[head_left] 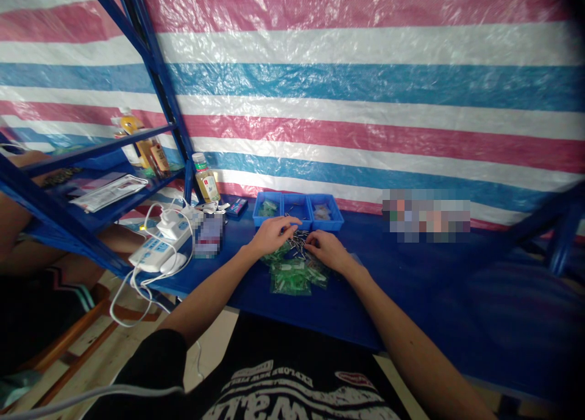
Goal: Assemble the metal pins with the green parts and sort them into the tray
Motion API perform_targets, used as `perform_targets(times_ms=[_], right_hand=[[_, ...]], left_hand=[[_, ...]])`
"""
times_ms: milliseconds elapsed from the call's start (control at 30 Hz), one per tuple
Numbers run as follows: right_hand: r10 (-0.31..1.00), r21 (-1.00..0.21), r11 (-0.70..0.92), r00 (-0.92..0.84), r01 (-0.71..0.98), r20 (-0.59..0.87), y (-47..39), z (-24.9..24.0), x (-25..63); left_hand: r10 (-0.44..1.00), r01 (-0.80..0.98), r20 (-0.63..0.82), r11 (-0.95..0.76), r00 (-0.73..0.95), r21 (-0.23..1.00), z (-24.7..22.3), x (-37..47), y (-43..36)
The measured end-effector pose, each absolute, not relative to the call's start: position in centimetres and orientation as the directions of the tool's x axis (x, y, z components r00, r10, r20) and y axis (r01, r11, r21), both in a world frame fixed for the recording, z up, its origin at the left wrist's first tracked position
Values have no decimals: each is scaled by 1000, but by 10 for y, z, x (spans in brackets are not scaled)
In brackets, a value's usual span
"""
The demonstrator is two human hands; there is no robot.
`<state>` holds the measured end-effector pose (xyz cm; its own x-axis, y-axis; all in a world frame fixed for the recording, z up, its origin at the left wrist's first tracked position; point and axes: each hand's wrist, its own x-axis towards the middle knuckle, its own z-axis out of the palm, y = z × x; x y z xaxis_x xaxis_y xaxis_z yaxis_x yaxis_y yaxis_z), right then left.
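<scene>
Small shiny metal pieces, thin and screw-like, lie in a loose pile [298, 244] between my hands on the blue table. My left hand [272, 236] is over the pile's left side, fingers stretched to the right and thumb apart. On the right side, my right hand [329, 250] has its fingers curled together at the edge of the pile; whatever is between the fingertips is hidden. Several small clear green bags [291, 278] lie in front of the pile. Just behind it stands a blue three-part tray [328, 225], with green bits at left and pale pieces at right.
A white power strip [161, 249] with tangled cables and a blurred-out phone-like item [208, 234] lie to the left. Behind them stands a bottle [206, 177] beside the blue rack post [180, 142]. Another person sits at far left. A pixelated patch covers things at back right.
</scene>
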<state>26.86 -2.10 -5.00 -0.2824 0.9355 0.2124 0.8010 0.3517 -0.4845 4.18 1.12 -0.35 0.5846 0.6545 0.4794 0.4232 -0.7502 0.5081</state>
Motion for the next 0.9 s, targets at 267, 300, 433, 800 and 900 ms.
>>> perform_targets(times_ms=[267,300,433,800,900], right_hand=[[943,-508,333,-275,795,187,-18,-52,270],[945,-514,328,-271,793,185,-18,-52,270],[947,-536,321,-260,781,188,-18,-53,269],[944,-542,314,-197,779,264,-24,-50,263],[943,-545,316,-195,776,269,-25,-48,262]], left_hand=[[657,418,472,-747,588,517,-5,42,11],[655,415,472,-748,590,518,-5,42,11],[652,414,475,-750,591,515,-5,42,11],[652,416,468,-750,596,514,-3,42,10],[653,417,465,-749,598,515,-4,42,10]])
